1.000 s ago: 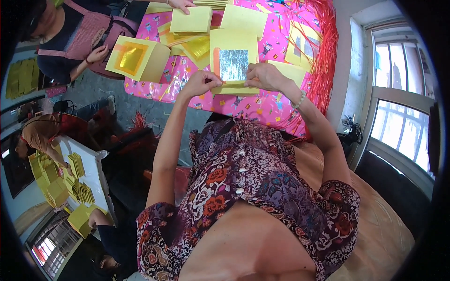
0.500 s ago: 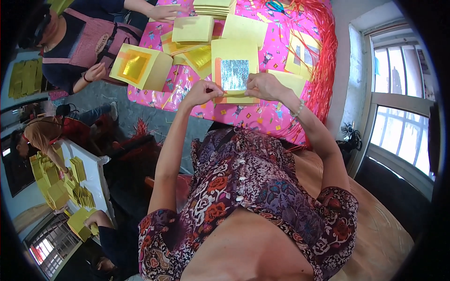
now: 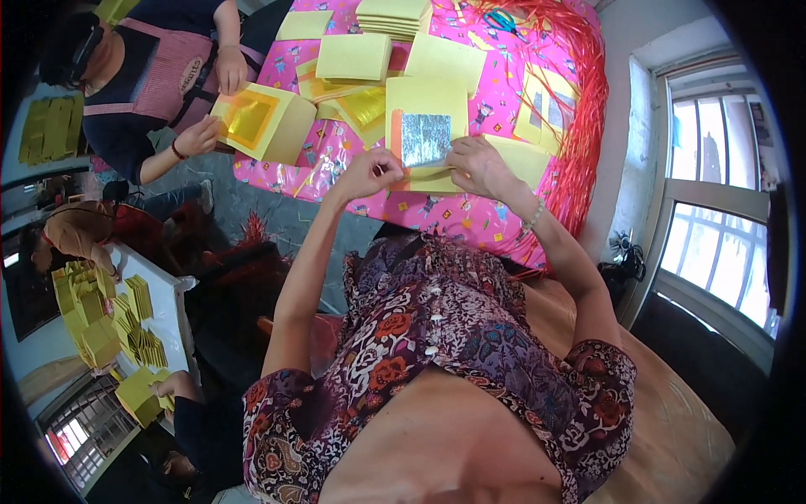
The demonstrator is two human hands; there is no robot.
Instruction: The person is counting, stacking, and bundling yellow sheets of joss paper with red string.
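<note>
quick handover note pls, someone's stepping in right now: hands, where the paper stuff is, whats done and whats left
Left hand: pinching the near left edge of the silver-foil sheet.
Right hand: gripping the same sheet's near right edge.
The sheet tops a small yellow pile on the pink table, right in front.
Further back: yellow stack, loose yellow sheets, a gold-foil sheet, scissors, red strands on the right.
A co-worker on the left holds a gold-foil sheet.
Done: cannot tell.
Left: the sheet in hand, plus the loose sheets behind.
</note>
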